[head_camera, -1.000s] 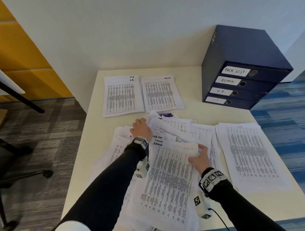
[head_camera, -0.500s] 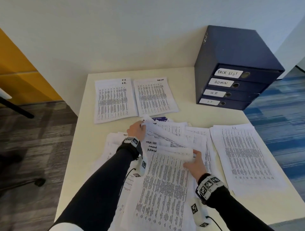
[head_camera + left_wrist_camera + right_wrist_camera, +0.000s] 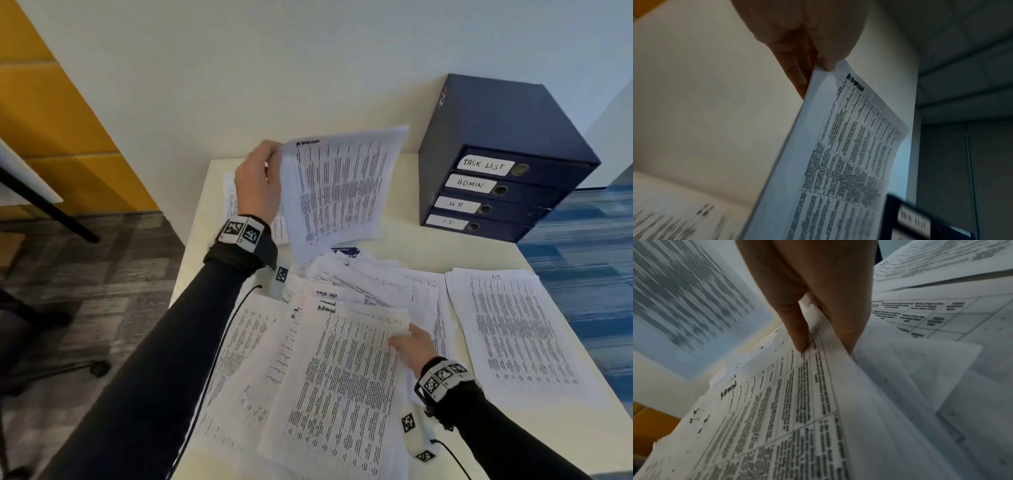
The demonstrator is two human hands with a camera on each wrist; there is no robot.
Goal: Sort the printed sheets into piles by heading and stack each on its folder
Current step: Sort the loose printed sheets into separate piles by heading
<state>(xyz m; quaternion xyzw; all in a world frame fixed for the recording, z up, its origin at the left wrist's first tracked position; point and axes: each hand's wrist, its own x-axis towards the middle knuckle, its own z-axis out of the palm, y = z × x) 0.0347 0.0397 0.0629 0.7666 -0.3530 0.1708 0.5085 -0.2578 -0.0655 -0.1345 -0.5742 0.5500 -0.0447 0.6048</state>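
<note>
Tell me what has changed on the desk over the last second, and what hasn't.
The left hand, which lay on the mixed heap, has pinched one ADMIN sheet by its top corner and lifted it up off the mixed heap. The right hand still grips the edge of the near top sheet. The IT pile and blue drawer box stayed put.

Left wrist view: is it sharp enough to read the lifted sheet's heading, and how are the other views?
Left wrist: dim, but ADMIN reads on the sheet; bottom-left papers smear. Right wrist: dark, upper left blurred. Head: bright, sharp, edges bowed.
</note>
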